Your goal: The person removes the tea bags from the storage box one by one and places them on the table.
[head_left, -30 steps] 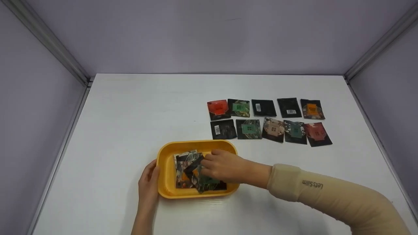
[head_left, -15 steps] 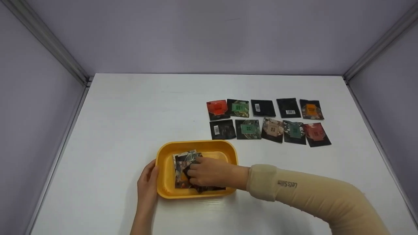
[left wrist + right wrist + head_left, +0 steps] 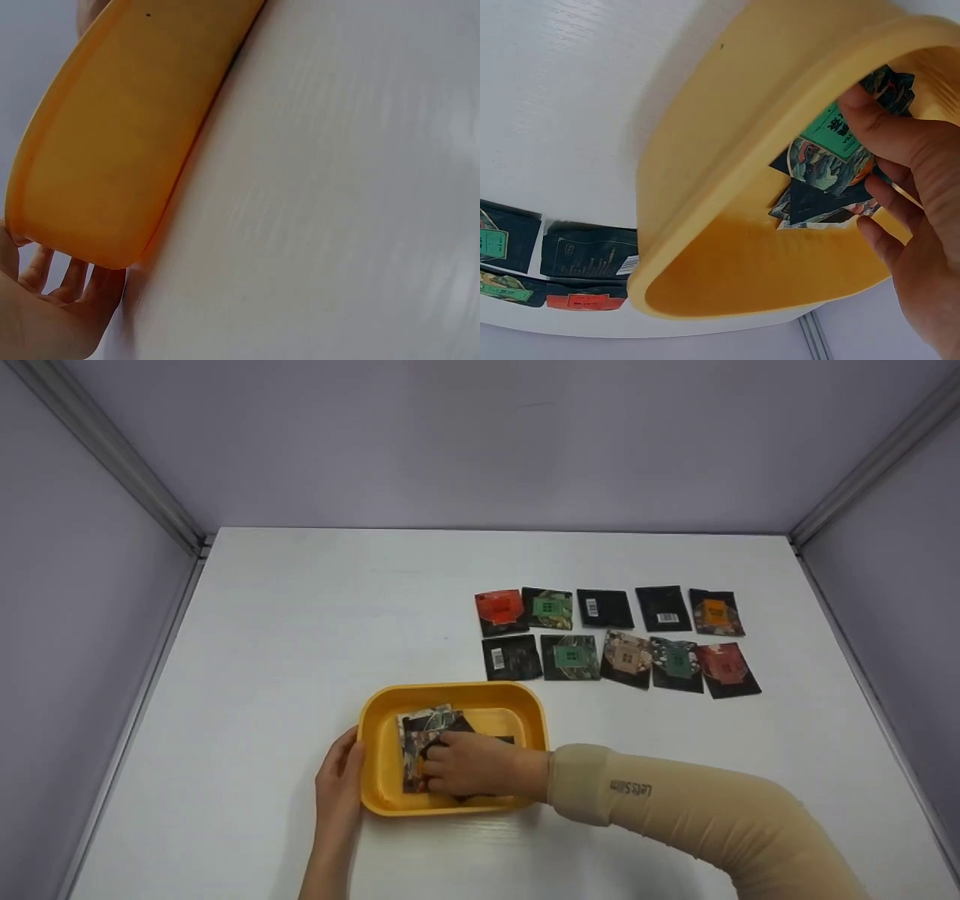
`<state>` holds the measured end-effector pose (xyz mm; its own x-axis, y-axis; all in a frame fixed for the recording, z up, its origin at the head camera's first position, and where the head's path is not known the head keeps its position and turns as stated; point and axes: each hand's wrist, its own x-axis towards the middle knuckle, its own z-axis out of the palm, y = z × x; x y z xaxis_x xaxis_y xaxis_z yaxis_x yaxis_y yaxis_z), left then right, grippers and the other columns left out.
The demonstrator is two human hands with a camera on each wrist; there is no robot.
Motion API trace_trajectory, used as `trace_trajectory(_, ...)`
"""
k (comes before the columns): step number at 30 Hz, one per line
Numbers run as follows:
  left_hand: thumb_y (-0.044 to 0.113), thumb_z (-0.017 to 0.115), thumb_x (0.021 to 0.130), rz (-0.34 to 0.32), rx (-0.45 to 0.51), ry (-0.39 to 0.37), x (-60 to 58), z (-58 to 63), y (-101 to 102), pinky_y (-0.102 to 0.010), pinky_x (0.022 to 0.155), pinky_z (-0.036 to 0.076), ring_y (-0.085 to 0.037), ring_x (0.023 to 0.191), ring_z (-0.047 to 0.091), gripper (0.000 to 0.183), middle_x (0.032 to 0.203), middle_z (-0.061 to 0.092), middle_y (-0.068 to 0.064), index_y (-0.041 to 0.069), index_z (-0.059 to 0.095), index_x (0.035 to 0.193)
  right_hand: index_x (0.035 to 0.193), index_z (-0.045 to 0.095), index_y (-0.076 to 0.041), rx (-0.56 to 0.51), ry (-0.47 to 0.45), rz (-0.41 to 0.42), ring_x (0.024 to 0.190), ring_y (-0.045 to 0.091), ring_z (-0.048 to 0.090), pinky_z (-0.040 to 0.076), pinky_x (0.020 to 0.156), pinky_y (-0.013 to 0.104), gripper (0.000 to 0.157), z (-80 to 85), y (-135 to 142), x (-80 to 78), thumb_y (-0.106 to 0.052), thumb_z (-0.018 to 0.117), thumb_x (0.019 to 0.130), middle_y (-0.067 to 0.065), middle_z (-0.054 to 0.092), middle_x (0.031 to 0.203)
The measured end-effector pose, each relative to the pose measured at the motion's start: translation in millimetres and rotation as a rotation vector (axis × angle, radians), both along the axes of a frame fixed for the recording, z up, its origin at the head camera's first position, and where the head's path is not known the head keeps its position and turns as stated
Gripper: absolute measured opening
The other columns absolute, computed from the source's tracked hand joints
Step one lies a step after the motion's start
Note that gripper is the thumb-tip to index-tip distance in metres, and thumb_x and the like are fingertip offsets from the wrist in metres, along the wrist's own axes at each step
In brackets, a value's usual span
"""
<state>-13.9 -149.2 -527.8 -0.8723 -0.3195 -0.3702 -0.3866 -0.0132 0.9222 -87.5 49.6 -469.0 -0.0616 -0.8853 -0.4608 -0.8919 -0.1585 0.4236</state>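
Observation:
A yellow plastic basket (image 3: 450, 811) stands near the front of the white table. Inside it lies a loose pile of flat square sachets (image 3: 420, 720), partly covered by my right hand (image 3: 472, 765). In the right wrist view, the thumb of that hand lies against a dark sachet with a green label (image 3: 829, 146), and bent fingers (image 3: 885, 199) reach down by its edge. Whether they pinch it I cannot tell. My left hand (image 3: 340, 776) rests against the outside of the basket's left end, thumb by the rim and fingers along the wall in the left wrist view.
Behind the basket, to the right, two rows of similar sachets lie flat, among them a red one (image 3: 501, 611), a black one with a barcode (image 3: 605, 607) and a green-labelled one (image 3: 571, 656). Grey walls (image 3: 480, 450) enclose the table's back and sides.
My right hand has moved left and slightly down within the basket, over the sachets. The left hand stays at the basket's end, and the rows of sachets are unchanged.

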Motion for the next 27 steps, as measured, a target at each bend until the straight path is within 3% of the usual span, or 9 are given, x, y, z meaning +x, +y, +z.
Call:
trace_trajectory(2,0.047,0.047,0.103,0.001,-0.003,-0.001,0.4,-0.3,-0.1,-0.04,0.111,0.037,-0.023,0.134,0.043,0.058,0.15,0.044,-0.009,0.01,0.043,0.148,0.132,0.055,-0.03,0.003,-0.01,-0.014,0.117,0.011,0.048,0.042,0.096,0.026,0.032,-1.8,-0.6,-1.8,-0.037,0.057,0.101,-0.01,0.054,0.131)
trace_trajectory(9,0.041,0.046,0.105,0.003,-0.002,0.017,2.0,-1.6,-1.2,-0.015,0.095,0.042,-0.02,0.132,0.046,0.053,0.149,0.045,-0.007,0.01,0.044,0.148,0.13,0.058,-0.029,-0.048,-0.039,-0.022,0.115,0.01,0.05,0.043,0.093,0.027,0.026,-3.2,0.0,-4.5,-0.031,0.049,0.106,-0.011,0.055,0.13)
trace_trajectory(16,0.043,0.047,0.104,0.004,0.008,0.013,-0.1,-0.7,-0.2,-0.037,0.109,0.038,-0.021,0.133,0.044,0.055,0.15,0.045,-0.007,0.011,0.044,0.148,0.128,0.058,-0.026,-0.058,-0.051,-0.06,0.113,0.01,0.054,0.044,0.096,0.027,0.026,-2.2,2.9,-8.3,-0.031,0.057,0.102,-0.01,0.061,0.126)
trace_trajectory(22,0.044,0.047,0.104,0.007,0.004,0.002,-0.4,-0.9,0.2,-0.039,0.111,0.037,-0.022,0.134,0.042,0.056,0.15,0.043,-0.008,0.01,0.043,0.149,0.118,0.059,-0.024,-0.104,-0.067,-0.108,0.099,0.01,0.059,0.047,0.089,0.025,0.018,-2.1,8.1,-13.3,-0.024,0.06,0.101,-0.01,0.066,0.116)
trace_trajectory(27,0.046,0.047,0.104,0.003,0.003,-0.007,-0.3,0.6,0.4,-0.04,0.112,0.036,-0.024,0.135,0.041,0.058,0.151,0.042,-0.009,0.01,0.042,0.149,0.115,0.06,-0.023,-0.163,-0.153,-0.092,0.092,0.01,0.06,0.049,0.084,0.024,0.015,7.6,16.9,-18.9,-0.02,0.061,0.1,-0.009,0.067,0.112)
